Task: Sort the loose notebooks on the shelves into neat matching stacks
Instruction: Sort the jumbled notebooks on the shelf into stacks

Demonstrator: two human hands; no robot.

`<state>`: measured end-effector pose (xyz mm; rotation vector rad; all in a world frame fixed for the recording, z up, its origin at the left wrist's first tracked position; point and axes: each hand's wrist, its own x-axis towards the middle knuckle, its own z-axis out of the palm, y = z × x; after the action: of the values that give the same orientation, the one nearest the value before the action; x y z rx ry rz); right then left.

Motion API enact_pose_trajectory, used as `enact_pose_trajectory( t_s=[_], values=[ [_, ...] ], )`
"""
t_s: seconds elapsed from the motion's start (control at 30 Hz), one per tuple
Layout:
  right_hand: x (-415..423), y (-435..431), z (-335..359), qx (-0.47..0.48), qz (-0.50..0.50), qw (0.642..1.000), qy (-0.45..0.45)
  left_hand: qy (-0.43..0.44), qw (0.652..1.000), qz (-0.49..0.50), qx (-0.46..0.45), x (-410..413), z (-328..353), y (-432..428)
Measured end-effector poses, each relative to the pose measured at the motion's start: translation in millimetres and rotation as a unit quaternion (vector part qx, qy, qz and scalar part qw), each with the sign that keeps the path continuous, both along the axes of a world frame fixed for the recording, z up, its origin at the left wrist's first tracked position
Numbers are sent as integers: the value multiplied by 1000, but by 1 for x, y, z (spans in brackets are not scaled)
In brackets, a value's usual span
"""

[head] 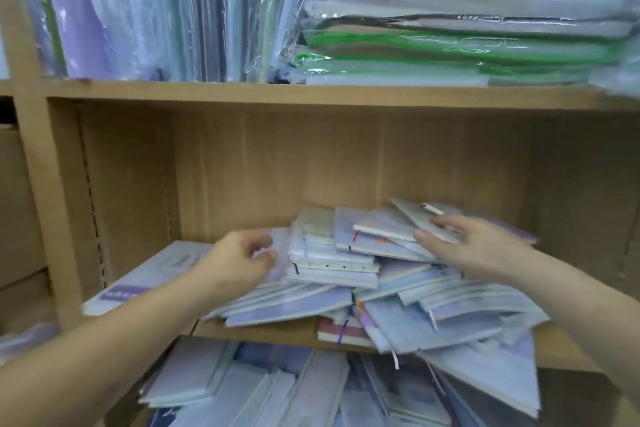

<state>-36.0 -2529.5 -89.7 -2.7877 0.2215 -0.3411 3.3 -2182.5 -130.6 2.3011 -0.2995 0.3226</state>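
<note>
Head view: pinching w/ left hand [239, 258] a clear-wrapped notebook [278, 253] at left edge of messy notebook pile [346, 274] on mid shelf [263, 332]; pressing right hand [467, 244], fingers flat, on top. Judging these light, stiff, slick in wrap, so prob. best gripping by spine edge.

Shelf boards [242, 94]: pale wood-grain laminate, matt and smooth, crossing above the pile at 12 o'clock.
Back panel [277, 166]: the same matt wood-look surface.
Loose notebooks [332, 263]: paper pages and smooth pastel card covers with a faint sheen, at centre.
Clear sleeve [280, 253]: thin translucent plastic, at the pile's 9 o'clock.
Ribbon markers [343, 333]: thin cloth, at the pile's 6 o'clock.
Upright folders [138, 10]: glossy, crinkled clear plastic wrap, at 11 o'clock.
Flat packs [467, 28]: shiny clear film catching glints, at 1 o'clock.
</note>
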Motion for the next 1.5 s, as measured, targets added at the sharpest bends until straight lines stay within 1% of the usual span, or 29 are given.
enact_pose_trajectory(
  t_s=[0.03,0.07,0.1,0.13,0.17,0.2,0.23,0.27,0.33,0.4,0.47,0.53,0.57,0.63,0.7,0.73,0.77,0.83,0.9,1.0,1.07,1.1,1.13,1.2,1.23,1.27,1.33,1.5],
  values=[
    [4,4,1,-26,-12,1000,-3,17,1000,5,9,-1,-9,15],
    [8,12,0,-86,-22,996,-22,23,999,5,30,-3,-18,28],
    [10,24,-1,-152,-19,986,-62,25,999,-1,43,-4,-28,39],
    [12,39,-5,-187,14,976,-115,36,998,-10,48,-6,-36,49],
    [11,58,-7,-185,71,968,-156,43,998,-20,45,-10,-44,56],
    [11,78,-13,-161,134,962,-173,42,997,-18,57,-12,-50,62],
    [9,98,-18,-143,184,958,-170,29,997,-13,69,-15,-55,67],
    [10,116,-23,-145,218,952,-155,15,996,6,85,-16,-59,72],
    [13,146,-31,-195,248,938,-145,-11,993,66,95,-16,-67,84],
    [20,162,-37,-227,259,929,-136,-10,990,111,85,-18,-72,95],
    [28,170,-46,-249,257,926,-122,14,993,113,31,-22,-75,101],
    [38,170,-55,-290,237,919,-128,31,991,105,-70,-21,-77,103],
    [42,170,-59,-293,234,916,-144,49,984,107,-132,-18,-77,103],
    [47,169,-63,-293,235,906,-196,104,955,129,-245,-8,-77,104],
    [44,170,-60,-283,231,908,-208,169,912,105,-359,-1,-75,100],
    [44,169,-61,-279,226,908,-214,190,893,92,-398,0,-73,97],
    [44,167,-62,-277,226,906,-227,198,881,89,-420,2,-72,92],
    [40,168,-57,-273,229,909,-215,192,872,93,-441,6,-73,85],
    [37,175,-49,-267,220,924,-162,165,885,92,-427,9,-69,80],
    [38,186,-49,-290,213,924,-133,128,905,76,-398,9,-56,83],
    [42,195,-51,-310,189,923,-127,148,911,74,-378,12,-52,87],
    [43,198,-56,-316,187,922,-120,174,906,70,-379,13,-53,89],
    [45,199,-62,-328,183,918,-127,208,895,66,-389,14,-57,92],
    [51,200,-71,-355,161,914,-116,275,862,59,-423,13,-63,92],
    [52,200,-73,-362,155,911,-123,287,852,57,-434,12,-65,90],
    [53,201,-74,-359,151,910,-144,287,850,56,-439,12,-66,90],
    [53,203,-75,-348,142,911,-167,260,856,52,-445,12,-62,89],
    [49,206,-75,-291,131,932,-171,170,868,43,-465,-2,-27,89]
  ],
)
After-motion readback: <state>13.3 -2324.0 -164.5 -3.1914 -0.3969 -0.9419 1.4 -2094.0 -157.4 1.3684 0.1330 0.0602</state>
